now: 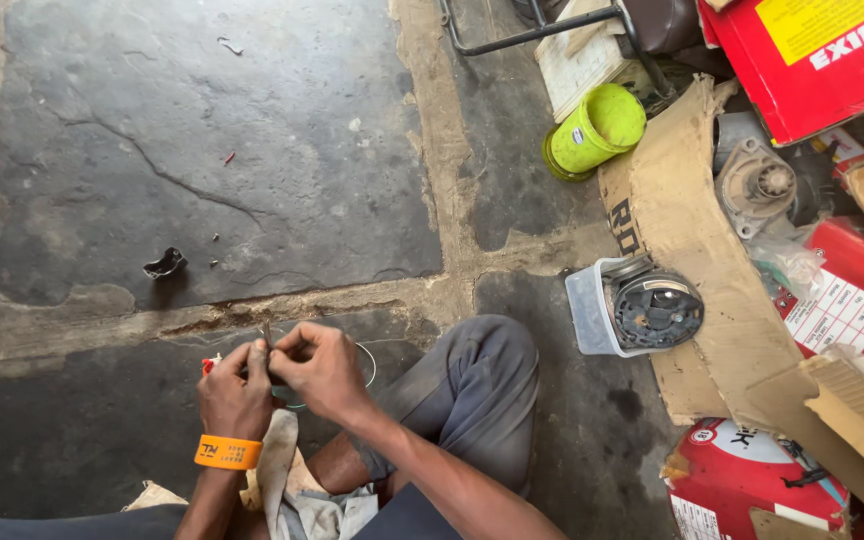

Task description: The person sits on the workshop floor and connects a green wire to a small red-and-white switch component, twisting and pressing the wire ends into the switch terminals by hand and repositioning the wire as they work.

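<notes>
Both hands are pinching shut on a thin wire (367, 362); left hand (235, 393) and right hand (320, 368) touching, wire looping out right, just above a rag (287, 480) on the knee.

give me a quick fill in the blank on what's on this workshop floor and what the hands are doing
1. The left hand wears a wristband coloured ____.
2. Both hands pinch a thin ____ between the fingertips; the right hand is beside the left.
3. The tipped-over can on the floor is lime ____.
4. The round metal part sits in a clear plastic ____.

Missing words: orange; wire; green; tub
</notes>
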Action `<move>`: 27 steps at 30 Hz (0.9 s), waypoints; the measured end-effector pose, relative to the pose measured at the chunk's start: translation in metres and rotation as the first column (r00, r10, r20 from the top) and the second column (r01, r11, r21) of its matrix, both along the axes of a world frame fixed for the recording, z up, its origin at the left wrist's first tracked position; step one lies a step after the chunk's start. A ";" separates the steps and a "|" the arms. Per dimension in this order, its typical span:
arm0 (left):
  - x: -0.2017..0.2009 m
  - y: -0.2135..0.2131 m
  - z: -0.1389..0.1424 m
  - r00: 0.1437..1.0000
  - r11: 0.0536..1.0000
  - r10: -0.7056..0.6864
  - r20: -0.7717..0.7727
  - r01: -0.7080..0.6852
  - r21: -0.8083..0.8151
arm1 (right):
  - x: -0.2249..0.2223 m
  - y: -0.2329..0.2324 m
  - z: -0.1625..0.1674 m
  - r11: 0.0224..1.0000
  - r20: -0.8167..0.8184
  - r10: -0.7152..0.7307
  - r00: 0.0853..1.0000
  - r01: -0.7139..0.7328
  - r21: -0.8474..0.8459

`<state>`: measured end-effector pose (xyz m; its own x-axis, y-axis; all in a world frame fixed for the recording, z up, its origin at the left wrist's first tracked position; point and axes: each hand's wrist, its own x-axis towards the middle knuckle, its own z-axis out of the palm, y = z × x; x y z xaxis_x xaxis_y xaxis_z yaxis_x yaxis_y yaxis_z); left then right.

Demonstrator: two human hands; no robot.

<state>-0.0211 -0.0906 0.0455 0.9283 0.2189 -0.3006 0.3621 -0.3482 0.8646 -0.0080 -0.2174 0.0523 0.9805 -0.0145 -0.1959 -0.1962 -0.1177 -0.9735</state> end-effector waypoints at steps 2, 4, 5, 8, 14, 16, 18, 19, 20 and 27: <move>-0.001 -0.001 0.000 0.999 1.000 0.015 -0.030 -0.015 -0.004 | -0.002 0.001 0.001 0.997 -0.007 0.013 1.000 -0.014 -0.079; -0.001 0.000 0.000 1.000 0.998 -0.008 0.013 0.007 0.057 | 0.000 0.001 -0.001 0.998 -0.031 -0.015 0.999 0.017 0.060; -0.002 0.000 -0.001 0.997 0.993 -0.039 0.064 0.031 0.116 | -0.002 0.001 -0.002 0.991 -0.052 -0.029 0.998 0.035 0.126; 0.000 0.001 -0.007 0.999 0.998 -0.011 0.038 0.008 0.066 | -0.005 0.001 -0.012 0.995 0.100 0.022 0.995 -0.012 -0.097; 0.005 0.006 -0.024 0.984 0.998 -0.014 0.180 0.003 0.063 | 0.005 0.001 -0.027 0.993 0.017 0.022 1.000 -0.024 0.115; 0.008 0.010 -0.027 0.983 0.997 0.038 0.180 -0.049 0.059 | 0.001 -0.006 -0.023 0.980 -0.018 0.169 0.986 -0.170 -0.102; 0.013 0.014 -0.029 0.984 0.988 0.094 0.154 -0.073 -0.139 | 0.002 -0.017 -0.018 0.939 -0.086 0.300 0.950 -0.310 -0.150; 0.014 0.014 -0.030 0.993 0.941 0.109 0.035 -0.092 -0.327 | 0.004 -0.021 -0.016 0.936 -0.108 0.331 0.937 -0.341 -0.087; 0.016 0.014 -0.030 0.992 0.854 0.097 -0.084 -0.126 -0.505 | 0.009 -0.027 -0.015 0.943 -0.087 0.321 0.943 -0.327 -0.057; 0.020 0.019 -0.033 0.997 0.760 0.031 -0.076 -0.073 -0.646 | 0.032 -0.051 -0.012 0.953 -0.122 0.258 0.958 -0.232 0.195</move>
